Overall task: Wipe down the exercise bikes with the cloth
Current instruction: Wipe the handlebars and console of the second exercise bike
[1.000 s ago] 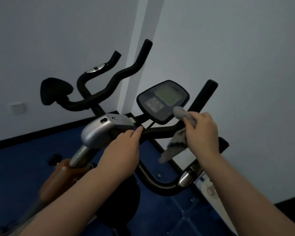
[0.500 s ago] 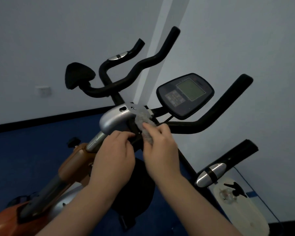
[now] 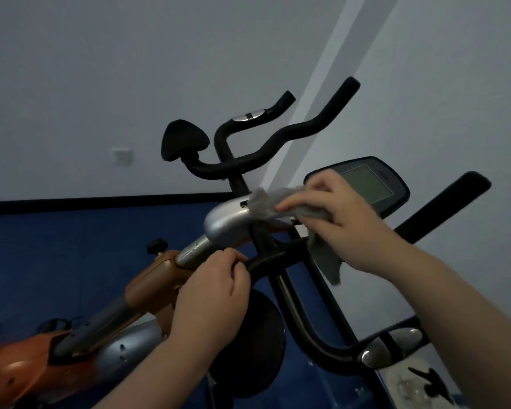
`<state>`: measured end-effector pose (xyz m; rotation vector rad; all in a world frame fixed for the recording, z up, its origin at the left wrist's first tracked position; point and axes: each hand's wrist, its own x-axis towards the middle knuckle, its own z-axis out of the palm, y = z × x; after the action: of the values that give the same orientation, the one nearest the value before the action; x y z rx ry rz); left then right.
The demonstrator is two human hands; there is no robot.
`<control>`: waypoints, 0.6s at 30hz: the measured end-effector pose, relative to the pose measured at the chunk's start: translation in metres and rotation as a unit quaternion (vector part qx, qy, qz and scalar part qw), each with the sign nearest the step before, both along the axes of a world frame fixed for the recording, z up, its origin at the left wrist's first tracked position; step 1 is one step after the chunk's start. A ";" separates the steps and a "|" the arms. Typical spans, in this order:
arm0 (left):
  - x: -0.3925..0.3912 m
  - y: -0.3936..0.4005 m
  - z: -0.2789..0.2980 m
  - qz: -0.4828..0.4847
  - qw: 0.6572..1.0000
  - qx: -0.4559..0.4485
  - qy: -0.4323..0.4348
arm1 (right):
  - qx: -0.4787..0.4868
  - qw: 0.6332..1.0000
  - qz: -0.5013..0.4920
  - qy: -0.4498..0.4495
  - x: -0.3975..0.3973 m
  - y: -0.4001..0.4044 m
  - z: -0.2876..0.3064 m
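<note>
- The grey cloth [image 3: 281,205] was pinched in the right hand [image 3: 341,224] and pressed onto the silver housing [image 3: 229,224] of the exercise bike [image 3: 160,278], just below the console [image 3: 375,184].
- The black handlebar [image 3: 267,259] was gripped by the left hand [image 3: 210,299], fingers curled round it.
- One cloth end was left hanging beneath the right hand.

blocked: console [image 3: 375,187], handlebars [image 3: 278,154] | free: left, over floor [image 3: 71,246]

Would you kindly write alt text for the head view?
A right hand presses a crumpled grey cloth onto an exercise bike's silver metal stem cover, while the left hand grips its black curved handlebar.
</note>
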<state>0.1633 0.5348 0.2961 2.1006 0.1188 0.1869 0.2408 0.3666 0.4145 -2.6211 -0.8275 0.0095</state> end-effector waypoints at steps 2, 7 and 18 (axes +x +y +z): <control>0.001 0.000 -0.002 0.002 1.000 0.006 0.008 | -0.090 0.996 0.013 0.018 0.014 0.018 -0.019; 0.002 -0.001 -0.004 0.003 1.000 0.010 0.004 | -0.102 0.993 0.029 0.054 0.019 0.028 -0.050; 0.003 -0.002 -0.010 0.012 0.999 0.007 -0.030 | -0.089 0.989 0.099 0.065 0.029 0.027 -0.049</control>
<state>0.1666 0.5332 0.2864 2.1060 0.1077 0.2661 0.2702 0.3931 0.3658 -2.6536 -1.0795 0.3194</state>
